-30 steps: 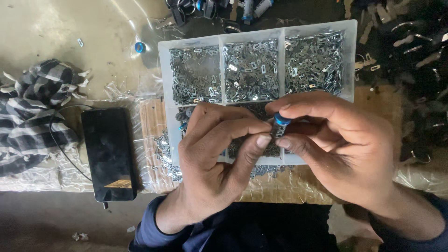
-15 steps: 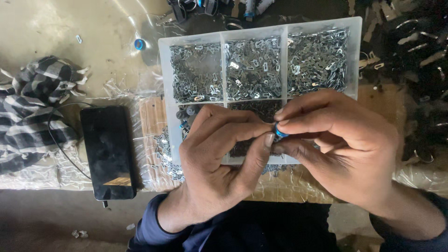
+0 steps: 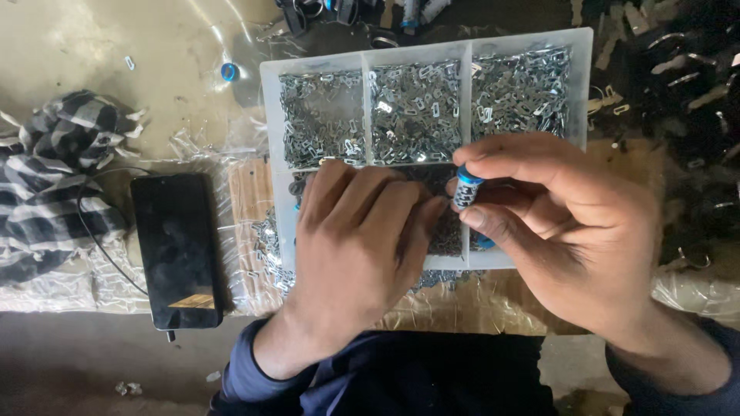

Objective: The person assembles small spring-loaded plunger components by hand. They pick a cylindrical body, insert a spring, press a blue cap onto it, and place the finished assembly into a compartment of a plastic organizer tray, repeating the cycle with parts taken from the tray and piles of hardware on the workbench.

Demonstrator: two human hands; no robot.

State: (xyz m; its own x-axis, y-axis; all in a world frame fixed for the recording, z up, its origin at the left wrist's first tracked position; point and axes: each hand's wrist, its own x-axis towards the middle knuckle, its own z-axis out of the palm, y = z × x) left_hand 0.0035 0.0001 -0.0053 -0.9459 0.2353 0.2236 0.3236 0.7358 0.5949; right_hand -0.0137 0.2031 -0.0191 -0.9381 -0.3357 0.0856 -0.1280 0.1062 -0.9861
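Right hand (image 3: 570, 231) is pinching a small blue-capped part (image 3: 467, 187) at frame centre, over the tray (image 3: 270, 115). Left hand (image 3: 362, 239) is resting flat, grasping nothing visible. Risk: pinch slipping, part dropping into the clips (image 3: 416, 108).

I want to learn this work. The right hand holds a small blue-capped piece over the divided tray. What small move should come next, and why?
Probably the left hand should pick one metal clip from the tray and bring it up. The right hand already pinches the blue-capped piece between thumb and fingers, while the left hand's fingers lie flat over the lower clips.
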